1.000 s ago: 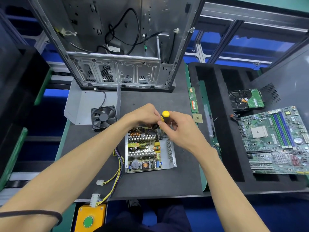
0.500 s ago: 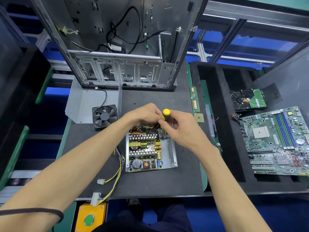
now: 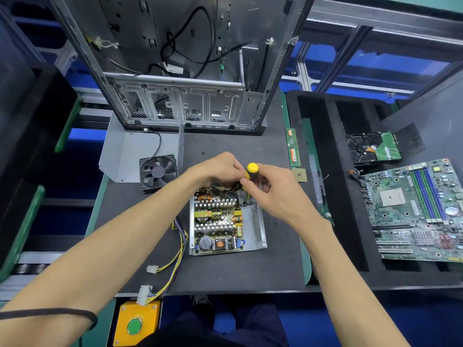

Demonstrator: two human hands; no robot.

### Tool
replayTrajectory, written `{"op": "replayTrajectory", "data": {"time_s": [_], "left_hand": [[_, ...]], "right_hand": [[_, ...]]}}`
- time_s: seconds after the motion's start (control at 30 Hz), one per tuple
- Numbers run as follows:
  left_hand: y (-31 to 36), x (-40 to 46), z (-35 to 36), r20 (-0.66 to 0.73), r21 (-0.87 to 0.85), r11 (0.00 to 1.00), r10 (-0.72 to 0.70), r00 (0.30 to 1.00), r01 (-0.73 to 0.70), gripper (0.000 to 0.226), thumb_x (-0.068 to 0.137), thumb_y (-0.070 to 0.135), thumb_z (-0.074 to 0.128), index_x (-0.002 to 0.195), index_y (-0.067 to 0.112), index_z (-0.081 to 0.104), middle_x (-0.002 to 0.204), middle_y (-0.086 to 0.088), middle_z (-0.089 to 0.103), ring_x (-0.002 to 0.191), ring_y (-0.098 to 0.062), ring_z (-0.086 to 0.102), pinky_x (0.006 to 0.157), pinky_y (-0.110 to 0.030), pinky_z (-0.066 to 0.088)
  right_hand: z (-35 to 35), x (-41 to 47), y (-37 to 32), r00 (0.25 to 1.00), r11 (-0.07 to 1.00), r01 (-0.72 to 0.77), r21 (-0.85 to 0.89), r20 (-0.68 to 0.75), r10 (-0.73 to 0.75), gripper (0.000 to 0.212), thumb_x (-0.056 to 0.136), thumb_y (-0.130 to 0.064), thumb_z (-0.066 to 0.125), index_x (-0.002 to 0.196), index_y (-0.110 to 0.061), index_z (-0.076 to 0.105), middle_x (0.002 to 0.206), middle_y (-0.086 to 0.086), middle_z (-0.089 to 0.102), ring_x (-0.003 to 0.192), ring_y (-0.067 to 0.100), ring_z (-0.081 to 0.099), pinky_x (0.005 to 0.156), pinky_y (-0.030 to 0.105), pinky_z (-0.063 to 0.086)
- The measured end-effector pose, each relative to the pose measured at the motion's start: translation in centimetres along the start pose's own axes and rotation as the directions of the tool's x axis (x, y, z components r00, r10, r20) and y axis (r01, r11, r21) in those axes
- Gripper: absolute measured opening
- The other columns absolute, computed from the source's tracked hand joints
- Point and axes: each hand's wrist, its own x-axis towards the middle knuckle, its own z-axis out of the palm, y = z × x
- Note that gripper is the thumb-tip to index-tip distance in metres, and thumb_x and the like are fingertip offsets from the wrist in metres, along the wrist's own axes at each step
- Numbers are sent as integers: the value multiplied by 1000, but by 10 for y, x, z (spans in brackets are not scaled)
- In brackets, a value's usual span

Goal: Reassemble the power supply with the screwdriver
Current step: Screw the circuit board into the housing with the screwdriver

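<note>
An open power supply [image 3: 226, 222] lies on the dark mat, its circuit board with coils and heat sinks exposed in a silver metal tray. My right hand [image 3: 271, 190] grips a yellow-and-black screwdriver [image 3: 249, 172] held upright over the unit's far right corner. My left hand [image 3: 220, 167] is curled beside the screwdriver at the far edge of the unit; what its fingertips hold is hidden. A bundle of yellow and black cables [image 3: 172, 266] with white connectors runs from the unit's left side to the table's front edge.
An empty computer case [image 3: 180, 71] stands at the back. A black fan [image 3: 157, 172] and a grey metal cover [image 3: 125, 156] lie left of my hands. A RAM stick [image 3: 293, 147], a CPU chip [image 3: 299, 174], a hard drive [image 3: 373, 147] and a motherboard [image 3: 416, 209] lie to the right.
Both hands stay at the far right corner of the power supply with the screwdriver; only slight shifts of the fingers and of the view.
</note>
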Motion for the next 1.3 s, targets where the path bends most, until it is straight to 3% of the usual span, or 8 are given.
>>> {"op": "replayTrajectory", "data": {"time_s": [0.17, 0.3, 0.53, 0.83, 0.97, 1.07, 1.2, 1.3], "left_hand": [[1, -2, -1, 1, 6, 1000, -2, 1000, 2, 35, 87, 6, 59, 56, 18, 70, 50, 4, 43, 48, -14, 32, 46, -23, 33], [3, -2, 0, 3, 20, 1000, 0, 1000, 0, 26, 87, 7, 61, 65, 13, 73, 49, 4, 42, 47, -14, 32, 44, -22, 33], [10, -1, 1, -34, 163, 987, 19, 999, -13, 37, 86, 9, 65, 51, 20, 69, 42, 11, 42, 52, -15, 33, 41, -19, 31], [9, -2, 2, 5, 143, 990, 18, 1000, -19, 45, 83, 2, 63, 45, 25, 67, 46, 5, 44, 55, -19, 33, 46, -24, 28], [8, -2, 2, 11, 142, 989, 35, 999, -36, 30, 85, 2, 63, 61, 19, 70, 64, -9, 52, 67, -23, 38, 58, -33, 33], [7, -1, 2, 4, 149, 988, 43, 999, -43, 28, 86, 4, 60, 65, 18, 72, 65, -8, 52, 68, -24, 39, 62, -35, 34], [5, -1, 1, -37, 142, 989, 42, 998, -36, 36, 84, 12, 68, 49, 24, 69, 47, 7, 48, 55, -17, 37, 49, -24, 33], [3, -1, 1, -64, 115, 993, 27, 998, -19, 27, 82, 19, 75, 55, 22, 73, 44, 9, 50, 41, -9, 35, 40, -18, 31]], "right_hand": [[-1, -3, 0, 1000, 999, -10, 37, -9, 10, 16, 95, -31, 67, 86, -19, 62, 67, -12, 52, 60, 9, 45, 59, 30, 38], [-2, -4, 2, 1000, 998, -21, 52, -15, 21, 14, 95, -30, 67, 87, -20, 63, 67, -11, 52, 59, 9, 44, 59, 28, 37], [-1, -4, 1, 1000, 999, -20, 44, -19, 21, 14, 95, -29, 68, 89, -17, 67, 66, -13, 51, 59, 8, 45, 59, 29, 39], [-4, -5, 3, 998, 999, -44, -4, 34, 44, 16, 93, -35, 70, 88, -20, 68, 67, -5, 60, 63, 16, 52, 62, 38, 48], [-2, -5, 2, 999, 999, -43, 8, 27, 42, 20, 93, -34, 70, 85, -16, 66, 65, -6, 57, 62, 16, 49, 62, 39, 47], [-3, -6, 0, 1000, 998, -24, 60, -1, 24, 17, 94, -32, 70, 84, -20, 64, 67, -7, 58, 62, 15, 48, 62, 36, 45], [-9, -7, -2, 998, 993, 6, 119, -56, 0, 14, 95, -31, 68, 87, -20, 65, 70, -3, 61, 61, 16, 47, 60, 36, 45], [-11, -7, -1, 997, 992, 6, 130, -75, 4, 16, 95, -30, 66, 87, -16, 66, 71, 1, 62, 62, 20, 46, 61, 39, 45]]}}
